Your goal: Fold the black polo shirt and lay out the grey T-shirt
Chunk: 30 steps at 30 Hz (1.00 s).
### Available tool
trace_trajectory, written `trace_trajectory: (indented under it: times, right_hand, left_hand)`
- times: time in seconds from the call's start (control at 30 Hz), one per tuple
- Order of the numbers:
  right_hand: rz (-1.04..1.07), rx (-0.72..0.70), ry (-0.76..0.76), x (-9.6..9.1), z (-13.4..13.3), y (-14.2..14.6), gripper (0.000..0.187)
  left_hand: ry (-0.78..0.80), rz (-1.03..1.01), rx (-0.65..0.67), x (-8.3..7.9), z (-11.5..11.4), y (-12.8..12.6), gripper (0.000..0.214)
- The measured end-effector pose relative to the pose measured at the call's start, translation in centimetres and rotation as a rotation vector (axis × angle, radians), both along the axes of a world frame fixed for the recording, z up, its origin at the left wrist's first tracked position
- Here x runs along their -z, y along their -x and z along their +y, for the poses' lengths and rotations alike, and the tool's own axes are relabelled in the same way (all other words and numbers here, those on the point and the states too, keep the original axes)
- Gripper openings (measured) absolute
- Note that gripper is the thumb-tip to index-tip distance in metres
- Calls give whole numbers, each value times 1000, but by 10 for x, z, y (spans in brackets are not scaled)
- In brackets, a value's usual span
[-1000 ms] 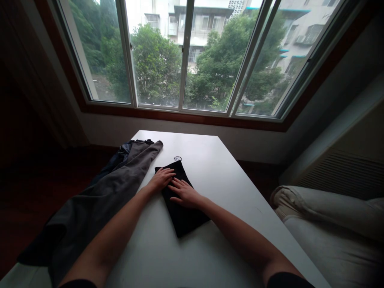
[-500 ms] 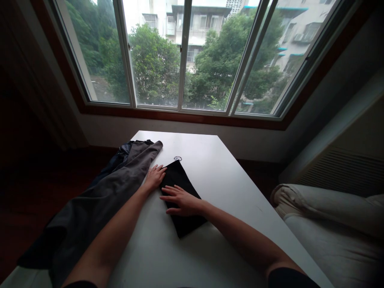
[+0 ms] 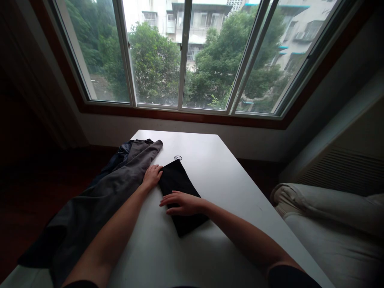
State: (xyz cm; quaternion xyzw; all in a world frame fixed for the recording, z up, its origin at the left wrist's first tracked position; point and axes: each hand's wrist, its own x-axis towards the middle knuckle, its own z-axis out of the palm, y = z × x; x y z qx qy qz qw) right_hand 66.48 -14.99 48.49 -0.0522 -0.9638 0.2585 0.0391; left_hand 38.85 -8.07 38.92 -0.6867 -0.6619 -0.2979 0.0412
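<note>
Head view: you appear to smooth the black cloth (image 3: pixel 177 178), right hand (image 3: pixel 185 203) over it, fingers parted, left hand's (image 3: pixel 152 176) pinch unclear; next likely calls for even pressure.

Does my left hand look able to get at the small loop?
Probably yes: the left hand is at the black cloth, with nothing standing between it and the small loop on the white tabletop.

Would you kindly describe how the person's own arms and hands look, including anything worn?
The left hand and right hand are ungloved, and both forearms are bare; no watch or bracelet shows. Dark, near-black sleeves show near the picture's bottom edge, without visible markings.
</note>
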Motion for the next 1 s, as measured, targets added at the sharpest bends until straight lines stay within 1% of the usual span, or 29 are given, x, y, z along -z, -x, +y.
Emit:
trace_trajectory:
  times: [0.07,0.17,0.23,0.3,0.4,0.47,0.53,0.67,0.8,0.9,1.0]
  right_hand:
    - [-15,8,-4,-6,1,-4,48]
    - [-135,-40,-109,-12,3,-10,59]
    - [-239,-95,-139,-16,3,-13,67]
    - [-306,-114,-143,-18,1,-15,74]
    - [-339,-60,-159,-18,-2,-17,89]
    - [-330,12,-181,-13,-2,-17,97]
    - [-291,71,-189,-7,0,-16,101]
    - [-169,140,-181,10,13,-12,100]
    - [-63,240,-244,26,31,-5,97]
    - [57,365,-348,36,46,1,84]
    - [180,539,-462,42,59,4,71]
  left_hand:
    - [-2,-10,-4,0,0,0,35]
    - [-4,-21,-7,-2,1,0,34]
    - [-7,-28,-6,-3,1,0,33]
    - [-12,-36,-5,-3,0,0,33]
    - [-28,-57,-5,-3,0,1,32]
    - [-43,-76,-3,-3,0,1,32]
    - [-61,-98,-2,-4,1,1,33]
    - [-97,-138,-3,-8,1,0,34]
    - [-126,-159,18,-13,-2,-4,34]
    - [-121,-170,44,-17,-5,-7,33]
    - [-77,-174,98,-20,-9,-11,32]
